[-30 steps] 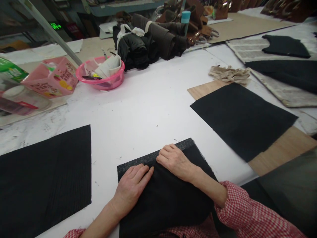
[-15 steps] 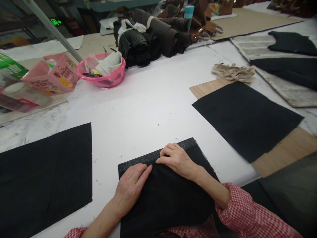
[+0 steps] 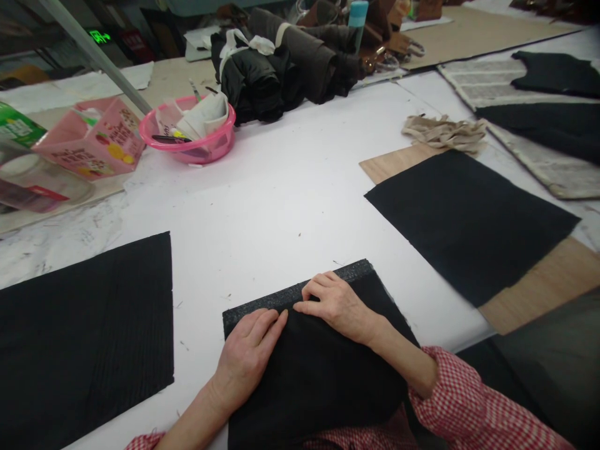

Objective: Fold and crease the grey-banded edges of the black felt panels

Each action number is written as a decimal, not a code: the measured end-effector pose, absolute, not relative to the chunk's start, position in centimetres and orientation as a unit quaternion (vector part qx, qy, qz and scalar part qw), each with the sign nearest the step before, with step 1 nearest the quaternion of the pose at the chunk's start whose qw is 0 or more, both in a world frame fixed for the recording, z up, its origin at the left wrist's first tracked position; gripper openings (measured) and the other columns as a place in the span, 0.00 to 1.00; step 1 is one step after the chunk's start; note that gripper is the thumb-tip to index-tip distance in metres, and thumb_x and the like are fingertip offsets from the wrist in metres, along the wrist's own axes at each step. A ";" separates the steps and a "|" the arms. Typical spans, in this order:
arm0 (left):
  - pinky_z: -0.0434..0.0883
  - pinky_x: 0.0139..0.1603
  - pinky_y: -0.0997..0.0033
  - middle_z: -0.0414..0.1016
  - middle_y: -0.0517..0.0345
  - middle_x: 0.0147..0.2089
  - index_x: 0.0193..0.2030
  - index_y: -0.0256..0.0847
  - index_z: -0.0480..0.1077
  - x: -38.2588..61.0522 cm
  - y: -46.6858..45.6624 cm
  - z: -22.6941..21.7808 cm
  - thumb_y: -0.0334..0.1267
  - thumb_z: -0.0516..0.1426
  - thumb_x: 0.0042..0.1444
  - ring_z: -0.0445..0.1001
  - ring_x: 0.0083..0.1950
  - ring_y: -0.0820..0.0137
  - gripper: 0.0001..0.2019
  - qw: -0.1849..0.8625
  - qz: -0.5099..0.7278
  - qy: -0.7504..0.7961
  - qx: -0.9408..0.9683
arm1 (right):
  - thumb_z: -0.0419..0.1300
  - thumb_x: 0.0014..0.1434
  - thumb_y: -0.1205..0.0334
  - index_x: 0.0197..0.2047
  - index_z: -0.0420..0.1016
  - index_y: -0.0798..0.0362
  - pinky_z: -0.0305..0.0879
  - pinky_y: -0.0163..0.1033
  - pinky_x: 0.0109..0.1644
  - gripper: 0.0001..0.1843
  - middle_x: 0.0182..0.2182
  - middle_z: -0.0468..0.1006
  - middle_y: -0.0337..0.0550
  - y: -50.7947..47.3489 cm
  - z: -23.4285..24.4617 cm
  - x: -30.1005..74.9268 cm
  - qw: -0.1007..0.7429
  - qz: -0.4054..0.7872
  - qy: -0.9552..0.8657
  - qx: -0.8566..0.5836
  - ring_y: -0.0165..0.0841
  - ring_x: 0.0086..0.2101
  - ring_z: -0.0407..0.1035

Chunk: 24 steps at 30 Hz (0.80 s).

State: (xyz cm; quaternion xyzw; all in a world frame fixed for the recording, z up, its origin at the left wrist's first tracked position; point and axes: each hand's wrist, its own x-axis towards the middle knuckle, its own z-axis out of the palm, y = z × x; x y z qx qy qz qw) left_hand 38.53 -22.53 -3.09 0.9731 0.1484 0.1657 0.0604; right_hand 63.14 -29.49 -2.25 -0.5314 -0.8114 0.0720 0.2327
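Note:
A black fabric piece [image 3: 323, 375] lies before me and hangs over the table's near edge toward my lap. Along its far side runs a speckled dark grey strip [image 3: 267, 302]. My left hand [image 3: 248, 344] is closed at the strip's lower border, thumb and fingers pressing the cloth there. Just to its right, my right hand [image 3: 335, 306] has its fingers bent and its thumb against the same border, pinching the fabric. The fingertips of both hands nearly meet. What lies under them is hidden.
Another black panel [image 3: 135, 325] lies at left. On the right, a black panel [image 3: 473, 225] rests on a wooden board [image 3: 557, 284] beside beige strips [image 3: 443, 132]. Farther back are a pink basin [image 3: 206, 150], a pink box [image 3: 94, 140] and dark material rolls [image 3: 300, 56].
The view has shifted very slightly. Both hands stay almost in place on the fabric's border, with the right thumb a touch farther left.

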 end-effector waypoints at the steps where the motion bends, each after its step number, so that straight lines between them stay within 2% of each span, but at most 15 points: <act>1: 0.73 0.54 0.55 0.72 0.44 0.50 0.61 0.33 0.66 38.5 -22.5 -3.1 0.24 0.50 0.65 0.70 0.53 0.59 0.19 0.061 0.163 0.148 0.974 | 0.55 0.69 0.66 0.47 0.75 0.48 0.58 0.41 0.47 0.09 0.38 0.72 0.40 -29.5 -2.2 63.1 0.231 0.071 -0.812 -0.531 0.33 0.41 0.63; 24: 0.71 0.51 0.57 0.72 0.46 0.50 0.68 0.36 0.58 38.9 -22.0 -2.8 0.27 0.43 0.67 0.71 0.50 0.61 0.23 0.029 0.087 0.122 0.988 | 0.56 0.68 0.66 0.48 0.75 0.46 0.57 0.40 0.46 0.10 0.37 0.72 0.39 -30.0 -2.2 64.9 0.220 0.053 -0.816 -0.532 0.32 0.40 0.62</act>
